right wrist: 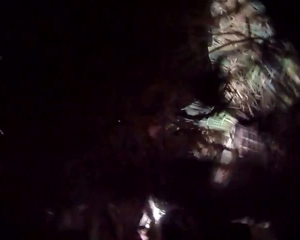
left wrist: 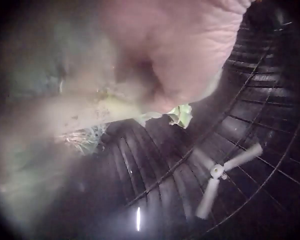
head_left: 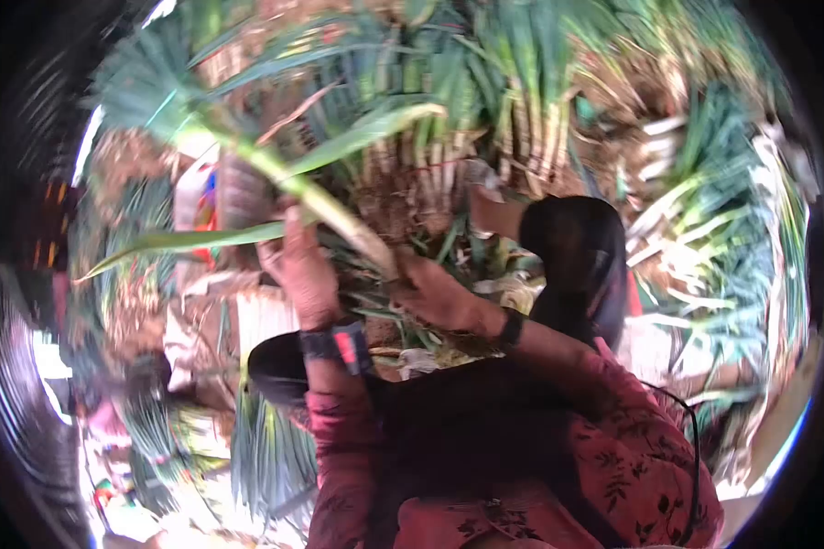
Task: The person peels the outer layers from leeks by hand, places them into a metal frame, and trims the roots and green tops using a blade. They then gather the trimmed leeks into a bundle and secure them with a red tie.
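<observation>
A long leek (head_left: 343,220) slants across the head view, its green leaves at upper left and its pale base toward the middle. The left hand (head_left: 304,274) grips the stalk partway along, fingers partly hidden behind it. At the base end, the right hand (head_left: 438,295) holds the pale stalk with curled fingers. In the left wrist view the left hand (left wrist: 177,50) is close and blurred, against a pale stalk (left wrist: 102,110). One long leaf (head_left: 188,240) hangs out to the left of that hand. The right wrist view is mostly dark, and no hand can be made out there.
Bundles of leeks (head_left: 531,110) stand beyond the hands. Loose leeks (head_left: 705,220) lie to the right, and more bundles (head_left: 270,448) are at lower left. The person's dark-clad knee (head_left: 572,256) is right of the hands. A ceiling fan (left wrist: 217,171) shows in the left wrist view.
</observation>
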A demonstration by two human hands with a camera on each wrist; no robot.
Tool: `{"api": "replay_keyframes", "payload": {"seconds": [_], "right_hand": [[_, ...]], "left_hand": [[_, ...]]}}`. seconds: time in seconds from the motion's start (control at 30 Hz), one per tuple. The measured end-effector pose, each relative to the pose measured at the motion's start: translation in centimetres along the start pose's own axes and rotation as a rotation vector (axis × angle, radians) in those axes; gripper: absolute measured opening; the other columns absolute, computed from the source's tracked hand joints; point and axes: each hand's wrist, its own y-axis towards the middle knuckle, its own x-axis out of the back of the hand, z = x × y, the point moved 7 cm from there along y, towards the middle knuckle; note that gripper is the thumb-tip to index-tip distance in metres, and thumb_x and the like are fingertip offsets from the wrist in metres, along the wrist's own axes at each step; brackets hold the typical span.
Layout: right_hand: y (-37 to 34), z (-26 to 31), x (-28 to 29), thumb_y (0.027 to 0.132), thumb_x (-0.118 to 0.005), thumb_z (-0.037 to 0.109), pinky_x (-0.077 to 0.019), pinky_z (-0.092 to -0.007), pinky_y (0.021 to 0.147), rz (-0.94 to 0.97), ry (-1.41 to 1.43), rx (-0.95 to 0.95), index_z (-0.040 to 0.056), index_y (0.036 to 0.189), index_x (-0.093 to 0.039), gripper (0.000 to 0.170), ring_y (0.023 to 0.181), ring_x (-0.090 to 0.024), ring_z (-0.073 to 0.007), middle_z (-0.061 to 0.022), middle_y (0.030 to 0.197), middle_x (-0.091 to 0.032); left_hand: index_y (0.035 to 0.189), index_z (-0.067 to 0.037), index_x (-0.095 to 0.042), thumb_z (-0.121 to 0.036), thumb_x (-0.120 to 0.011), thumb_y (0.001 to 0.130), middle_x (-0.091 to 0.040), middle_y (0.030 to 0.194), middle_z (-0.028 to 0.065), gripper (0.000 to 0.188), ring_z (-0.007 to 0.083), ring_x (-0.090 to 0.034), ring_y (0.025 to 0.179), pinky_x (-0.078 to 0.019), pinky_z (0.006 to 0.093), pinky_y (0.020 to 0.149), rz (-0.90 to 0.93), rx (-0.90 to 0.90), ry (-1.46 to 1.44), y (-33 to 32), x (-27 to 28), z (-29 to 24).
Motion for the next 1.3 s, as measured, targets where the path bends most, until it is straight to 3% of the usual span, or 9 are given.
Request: {"api": "replay_keyframes", "payload": {"seconds": [0.1,0.17,0.3,0.37,0.43,0.57,0.77,1.17,1.3], "right_hand": [[-0.4,-0.5,0.2,0.088,-0.060,0.009,-0.0496,-0.0404,0.080,-0.095,0.104,-0.211,-0.0067,0.125,-0.043,0.044,0.089,-0.063,-0.0370,-0.0251,0.100,-0.062],[-0.4,-1.3,-0.7,0.088,-0.059,0.008,-0.0492,-0.0395,0.079,-0.123,0.104,-0.164,-0.0069,0.126,-0.042,0.044,0.088,-0.063,-0.0373,-0.0253,0.099,-0.062],[-0.8,-0.4,-1.4,0.089,-0.057,0.006,-0.0487,-0.0381,0.078,-0.189,0.061,-0.131,-0.0061,0.127,-0.040,0.044,0.087,-0.062,-0.0397,-0.0257,0.097,-0.061],[-1.1,0.5,-2.0,0.084,-0.058,0.000,-0.0470,-0.0459,0.069,-0.258,0.037,0.016,-0.0051,0.118,-0.040,0.039,0.084,-0.059,-0.0483,-0.0266,0.085,-0.058],[-1.5,-1.5,-3.7,0.088,-0.057,0.004,-0.0498,-0.0396,0.078,-0.066,0.142,-0.256,-0.0059,0.129,-0.040,0.046,0.097,-0.063,-0.0414,-0.0282,0.101,-0.061],[-1.9,-2.6,-4.3,0.087,-0.057,0.002,-0.0507,-0.0386,0.079,-0.175,-0.052,-0.092,-0.0060,0.130,-0.039,0.047,0.097,-0.065,-0.0381,-0.0274,0.102,-0.062],[-2.1,-3.1,-3.7,0.086,-0.058,-0.002,-0.0519,-0.0373,0.082,-0.227,-0.067,-0.070,-0.0045,0.134,-0.040,0.051,0.097,-0.065,-0.0376,-0.0264,0.105,-0.062],[-0.4,-1.6,-2.0,0.084,-0.060,-0.001,-0.0518,-0.0352,0.074,-0.215,-0.400,0.041,-0.0015,0.129,-0.046,0.047,0.090,-0.065,-0.0355,-0.0220,0.112,-0.060],[0.8,-3.7,-2.9,0.084,-0.063,0.005,-0.0502,-0.0368,0.066,0.008,0.157,-0.194,-0.0013,0.125,-0.046,0.045,0.078,-0.063,-0.0301,-0.0219,0.094,-0.061]], "left_hand": [[0.101,-0.006,-0.057,-0.014,-0.065,0.092,-0.068,0.088,0.0111,0.014,0.0200,-0.067,0.082,-0.0544,0.0321,0.079,0.045,-0.107,0.196,-0.9,-0.6,0.1],[0.102,-0.005,-0.058,-0.019,-0.063,0.094,-0.067,0.086,0.0103,0.017,0.0176,-0.066,0.074,-0.0552,0.0314,0.076,0.078,0.043,0.147,-1.6,-1.1,0.9],[0.130,-0.003,-0.048,-0.003,-0.070,0.086,-0.060,0.112,0.0054,0.049,0.0126,-0.057,0.098,-0.0494,0.0272,0.088,0.073,-0.027,0.196,-0.5,-0.9,1.9],[0.132,-0.003,-0.044,0.003,-0.073,0.081,-0.058,0.113,0.0061,0.059,0.0125,-0.054,0.099,-0.0467,0.0273,0.090,0.156,-0.235,0.399,0.1,-1.8,1.2],[0.126,-0.001,-0.048,0.005,-0.075,0.079,-0.057,0.112,0.0057,0.055,0.0123,-0.053,0.099,-0.0459,0.0267,0.089,0.079,-0.286,0.491,0.6,-0.9,1.0],[0.106,-0.002,-0.056,0.003,-0.078,0.076,-0.059,0.101,0.0030,0.038,0.0109,-0.055,0.090,-0.0468,0.0272,0.084,-0.088,-0.317,0.422,0.9,1.4,0.4],[0.087,-0.007,-0.059,0.000,-0.080,0.076,-0.060,0.087,-0.0030,0.025,0.0076,-0.055,0.079,-0.0454,0.0242,0.077,0.075,-0.091,0.281,2.5,1.6,0.1],[0.095,-0.005,-0.060,-0.001,-0.076,0.079,-0.063,0.091,0.0011,0.023,0.0106,-0.057,0.082,-0.0472,0.0269,0.075,-0.101,-0.198,0.271,2.3,4.0,1.1],[0.105,-0.003,-0.059,-0.001,-0.077,0.078,-0.062,0.098,0.0016,0.033,0.0115,-0.056,0.085,-0.0470,0.0277,0.078,0.008,-0.074,0.313,2.1,5.0,3.2]]}}
